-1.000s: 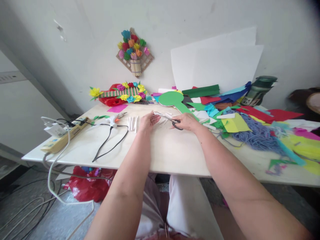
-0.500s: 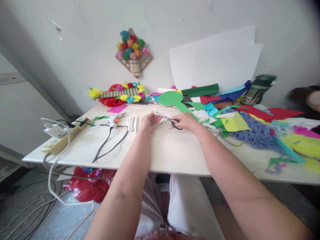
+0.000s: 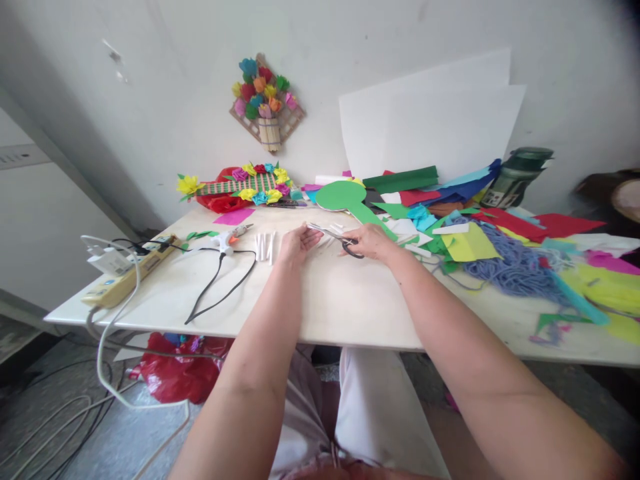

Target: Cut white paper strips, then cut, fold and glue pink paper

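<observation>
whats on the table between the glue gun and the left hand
White sticks lie there, between glue gun and left hand, in the head view.

We log one pair of scissors [image 3: 332, 235]: black loop handles, bright metal blades. Handles sit in our right hand [image 3: 374, 243]. Blades point left, tips just beside our left hand [image 3: 296, 244], low over the bench [image 3: 340, 300].

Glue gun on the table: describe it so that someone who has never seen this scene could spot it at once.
Start at the white table and go to its left half, between the beige power strip and the person's left hand. The glue gun lies there beside a row of white sticks. It alone is white with an orange part and trails a black cord.
</observation>
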Demonstrator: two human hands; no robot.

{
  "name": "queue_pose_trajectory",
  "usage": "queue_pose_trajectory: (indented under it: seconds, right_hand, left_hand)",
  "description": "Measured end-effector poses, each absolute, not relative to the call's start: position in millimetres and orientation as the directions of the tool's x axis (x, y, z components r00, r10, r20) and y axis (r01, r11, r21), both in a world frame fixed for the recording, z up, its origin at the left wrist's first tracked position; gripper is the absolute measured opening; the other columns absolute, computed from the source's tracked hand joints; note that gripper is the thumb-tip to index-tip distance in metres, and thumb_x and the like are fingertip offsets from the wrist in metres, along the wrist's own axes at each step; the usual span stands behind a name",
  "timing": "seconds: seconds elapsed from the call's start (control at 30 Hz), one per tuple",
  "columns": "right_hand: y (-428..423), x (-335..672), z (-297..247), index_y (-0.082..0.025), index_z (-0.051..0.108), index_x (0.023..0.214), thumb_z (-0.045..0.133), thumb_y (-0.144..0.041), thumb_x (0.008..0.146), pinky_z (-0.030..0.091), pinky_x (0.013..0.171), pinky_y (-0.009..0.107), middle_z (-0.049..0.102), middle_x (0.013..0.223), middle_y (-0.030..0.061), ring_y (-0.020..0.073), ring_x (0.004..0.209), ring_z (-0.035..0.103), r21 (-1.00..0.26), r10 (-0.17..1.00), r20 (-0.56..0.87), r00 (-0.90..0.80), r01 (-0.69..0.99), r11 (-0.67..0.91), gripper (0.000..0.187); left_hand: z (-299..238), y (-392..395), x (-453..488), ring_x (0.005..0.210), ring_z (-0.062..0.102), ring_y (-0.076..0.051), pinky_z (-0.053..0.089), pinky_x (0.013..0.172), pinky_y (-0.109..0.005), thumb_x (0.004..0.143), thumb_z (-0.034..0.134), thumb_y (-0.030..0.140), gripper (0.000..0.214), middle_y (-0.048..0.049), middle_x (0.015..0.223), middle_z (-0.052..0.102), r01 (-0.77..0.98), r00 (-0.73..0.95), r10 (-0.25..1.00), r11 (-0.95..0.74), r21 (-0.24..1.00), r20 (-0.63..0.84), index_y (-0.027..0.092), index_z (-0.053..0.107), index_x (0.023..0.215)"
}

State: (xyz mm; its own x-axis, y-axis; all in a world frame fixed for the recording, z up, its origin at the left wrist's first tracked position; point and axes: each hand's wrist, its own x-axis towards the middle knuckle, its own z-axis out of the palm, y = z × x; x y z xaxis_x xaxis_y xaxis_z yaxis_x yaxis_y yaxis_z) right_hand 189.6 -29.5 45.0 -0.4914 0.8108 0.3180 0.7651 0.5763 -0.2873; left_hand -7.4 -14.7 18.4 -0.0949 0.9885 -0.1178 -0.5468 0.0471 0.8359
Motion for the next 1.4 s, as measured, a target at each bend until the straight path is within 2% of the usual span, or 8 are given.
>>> queue_pose_trajectory:
  seconds: [0.4, 0.67, 0.8, 0.97, 1.07, 1.2, 1.33, 1.4]
  right_hand:
    - [-30.0, 187.2, 45.7, -0.021, 0.072, 0.082, 0.061, -0.041, 0.07, 0.031, 0.055, 0.021, 0.068, 0.072, 0.003, 0.0126, 0.063, 0.054, -0.234, 0.775, 0.317, -0.547, 0.747, 0.623, 0.027]
    - [-14.2, 199.7, 33.7, -0.022, 0.07, 0.086, 0.062, -0.049, 0.066, 0.036, 0.055, 0.023, 0.068, 0.071, 0.0039, 0.0151, 0.062, 0.058, -0.319, 0.927, 0.312, -0.21, 0.896, 0.31, 0.034]
    - [-11.0, 203.9, 35.1, -0.02, 0.07, 0.085, 0.062, -0.052, 0.062, 0.041, 0.059, 0.026, 0.068, 0.078, 0.0082, 0.0205, 0.073, 0.061, -0.25, 0.96, 0.272, -0.074, 0.957, 0.145, 0.04]
    - [-14.4, 203.3, 41.3, -0.015, 0.071, 0.079, 0.065, -0.042, 0.062, 0.044, 0.062, 0.031, 0.067, 0.086, 0.0155, 0.0274, 0.081, 0.062, -0.2, 0.979, 0.202, -0.035, 0.977, 0.076, 0.033]
    - [-14.9, 202.0, 41.8, -0.013, 0.07, 0.08, 0.066, -0.036, 0.062, 0.045, 0.063, 0.033, 0.066, 0.085, 0.0178, 0.0285, 0.081, 0.062, -0.199, 0.983, 0.18, -0.03, 0.978, 0.066, 0.03]
    - [-15.7, 201.5, 40.0, -0.016, 0.071, 0.083, 0.068, -0.033, 0.06, 0.045, 0.063, 0.031, 0.067, 0.083, 0.0144, 0.0253, 0.079, 0.062, -0.189, 0.982, 0.18, -0.06, 0.977, 0.095, 0.029]
    - [-17.3, 200.0, 41.4, -0.02, 0.07, 0.087, 0.064, -0.027, 0.065, 0.044, 0.067, 0.031, 0.067, 0.094, 0.0116, 0.0253, 0.086, 0.061, -0.209, 0.968, 0.232, -0.091, 0.968, 0.141, 0.024]
    - [-18.3, 196.7, 43.0, -0.019, 0.07, 0.083, 0.057, -0.027, 0.073, 0.043, 0.067, 0.03, 0.067, 0.094, 0.0108, 0.0241, 0.086, 0.061, -0.314, 0.946, 0.309, -0.098, 0.928, 0.199, 0.018]
  left_hand:
    - [19.2, -15.4, -4.5, 0.057, 0.064, -0.015, 0.054, 0.064, -0.027, 0.083, 0.047, 0.014, 0.017, -0.0076, 0.06, 0.064, -0.481, -0.096, 0.99, 0.04, 0.876, -0.098, 0.008, 0.057, 0.072]
    - [15.4, -13.4, -4.3, 0.059, 0.064, -0.014, 0.053, 0.068, -0.028, 0.083, 0.05, 0.019, 0.019, -0.0088, 0.063, 0.065, -0.448, -0.033, 0.999, -0.013, 0.894, -0.002, 0.008, 0.06, 0.071]
    - [14.0, -13.0, -3.8, 0.06, 0.064, -0.013, 0.052, 0.068, -0.026, 0.083, 0.051, 0.021, 0.02, -0.0087, 0.065, 0.066, -0.429, -0.006, 0.999, -0.037, 0.902, 0.038, 0.008, 0.061, 0.074]
    - [15.1, -15.4, -1.8, 0.063, 0.065, -0.014, 0.052, 0.067, -0.026, 0.083, 0.052, 0.024, 0.018, -0.0108, 0.074, 0.068, -0.424, 0.049, 0.996, -0.051, 0.904, 0.079, 0.008, 0.062, 0.081]
    - [15.9, -16.2, -0.9, 0.063, 0.065, -0.013, 0.051, 0.063, -0.023, 0.081, 0.055, 0.026, 0.019, -0.0111, 0.08, 0.069, -0.405, 0.057, 0.996, -0.037, 0.913, 0.065, 0.009, 0.063, 0.085]
    - [14.8, -15.2, -0.6, 0.059, 0.063, -0.009, 0.046, 0.052, -0.016, 0.08, 0.057, 0.029, 0.021, -0.0111, 0.083, 0.069, -0.372, 0.069, 0.995, -0.037, 0.927, 0.067, 0.01, 0.063, 0.084]
    - [13.5, -15.2, 1.2, 0.059, 0.063, -0.01, 0.05, 0.058, -0.019, 0.081, 0.055, 0.027, 0.02, -0.0106, 0.077, 0.069, -0.368, 0.113, 0.989, -0.047, 0.928, 0.095, 0.009, 0.063, 0.081]
    - [13.3, -16.0, 3.0, 0.06, 0.063, -0.011, 0.051, 0.062, -0.021, 0.081, 0.055, 0.027, 0.02, -0.0101, 0.075, 0.069, -0.377, 0.134, 0.985, -0.051, 0.925, 0.109, 0.008, 0.064, 0.08]
